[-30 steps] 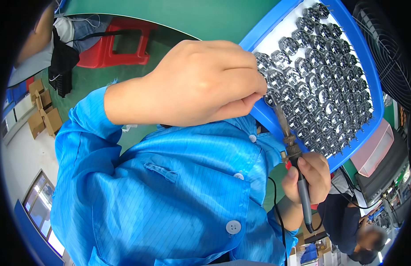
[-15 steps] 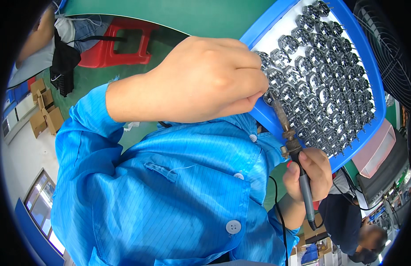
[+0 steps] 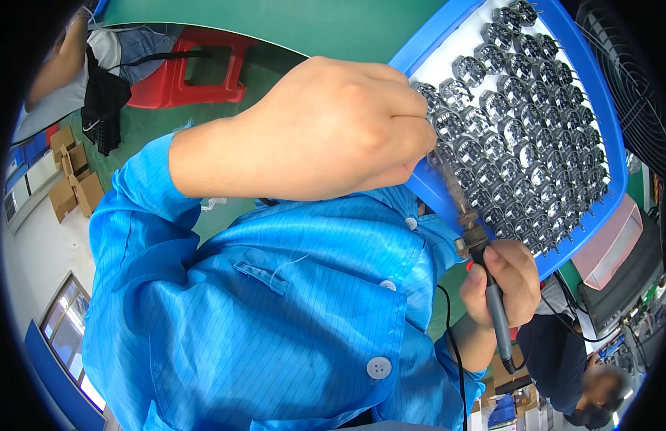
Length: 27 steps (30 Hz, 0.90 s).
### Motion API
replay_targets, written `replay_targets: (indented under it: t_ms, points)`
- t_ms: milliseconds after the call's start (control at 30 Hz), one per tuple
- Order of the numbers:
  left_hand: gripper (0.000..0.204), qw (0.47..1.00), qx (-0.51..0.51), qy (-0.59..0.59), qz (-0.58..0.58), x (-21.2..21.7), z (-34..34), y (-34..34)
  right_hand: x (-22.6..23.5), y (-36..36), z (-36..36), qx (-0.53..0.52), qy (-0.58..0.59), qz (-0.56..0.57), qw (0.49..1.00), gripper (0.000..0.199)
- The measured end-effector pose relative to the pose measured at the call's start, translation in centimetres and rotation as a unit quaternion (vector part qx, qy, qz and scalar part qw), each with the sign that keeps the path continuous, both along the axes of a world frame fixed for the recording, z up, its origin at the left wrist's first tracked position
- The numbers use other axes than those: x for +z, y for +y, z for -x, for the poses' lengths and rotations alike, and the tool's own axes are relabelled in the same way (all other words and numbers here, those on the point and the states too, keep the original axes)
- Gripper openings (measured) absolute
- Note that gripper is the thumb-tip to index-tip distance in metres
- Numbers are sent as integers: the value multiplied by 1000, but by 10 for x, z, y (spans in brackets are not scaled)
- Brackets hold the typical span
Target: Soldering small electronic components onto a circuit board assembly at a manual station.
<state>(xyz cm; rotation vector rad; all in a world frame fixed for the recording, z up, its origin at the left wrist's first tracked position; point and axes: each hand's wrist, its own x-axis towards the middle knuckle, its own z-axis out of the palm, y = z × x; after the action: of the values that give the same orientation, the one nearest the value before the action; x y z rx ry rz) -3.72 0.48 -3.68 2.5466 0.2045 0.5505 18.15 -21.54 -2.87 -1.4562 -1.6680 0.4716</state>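
Observation:
My left hand (image 3: 333, 129) is closed in a pinch at the near-left edge of a blue tray (image 3: 614, 144); whatever its fingertips hold is hidden behind the knuckles. In my right hand (image 3: 518, 284) is a soldering iron (image 3: 497, 309), gripped by its grey handle. The iron points up and left, its worn metal barrel crossing the tray's near rim and its tip close to my left fingers. Many round black parts (image 3: 530, 133) with shiny faces and thin pins stand in rows on the tray's white lining.
Beyond the tray's right side is a black fan guard (image 3: 627, 86), with a pink bin (image 3: 609, 244) below it. A red stool (image 3: 196, 72) stands at the upper left. Cardboard boxes (image 3: 74, 183) lie farther left. Another person (image 3: 555, 352) is at the lower right. A black cable (image 3: 451, 337) hangs near my right forearm.
Both hands have barely shifted. The left fist has turned slightly, and the iron's tip stays beside its fingers.

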Motion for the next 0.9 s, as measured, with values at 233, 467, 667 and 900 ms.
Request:
replay_targets:
  t_ms: [233, 467, 667, 900]
  points:
    - [23, 1000, -1, -5, 14, 0, 0, 2, 2, 2, 5, -8, -12, -1, 1000, 23]
    - [17, 993, 42, -39, 102, 9, 3, 11, 3, 5, 0, -15, 6, -36, 999, 19]
    - [17, 994, 64, -48, 70, 5, 3, 19, 0, 23, 4, -32, -21, -50, 998, 23]
    - [17, 995, 74, -39, 62, 2, -1, 25, 0, 32, 8, -42, -29, -39, 998, 21]
